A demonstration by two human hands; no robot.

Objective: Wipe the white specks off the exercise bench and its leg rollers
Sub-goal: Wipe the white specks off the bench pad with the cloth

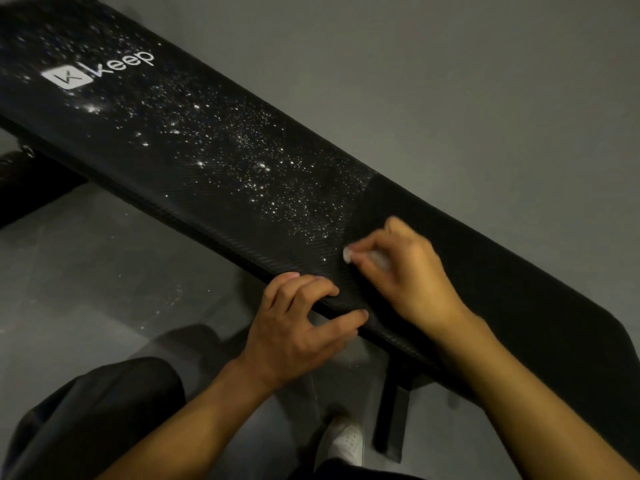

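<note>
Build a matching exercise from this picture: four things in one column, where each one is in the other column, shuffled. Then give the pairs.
1. left hand
2. right hand
3. white specks
4. white shoe

A. on the floor under the bench
B. pinches a white wad on the bench top
C. grips the bench's near edge
D. scattered over the bench's middle, toward the logo

Pairs: 1-C, 2-B, 3-D, 4-A

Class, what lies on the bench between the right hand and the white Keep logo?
In the head view, white specks scattered across the black bench pad.
</note>
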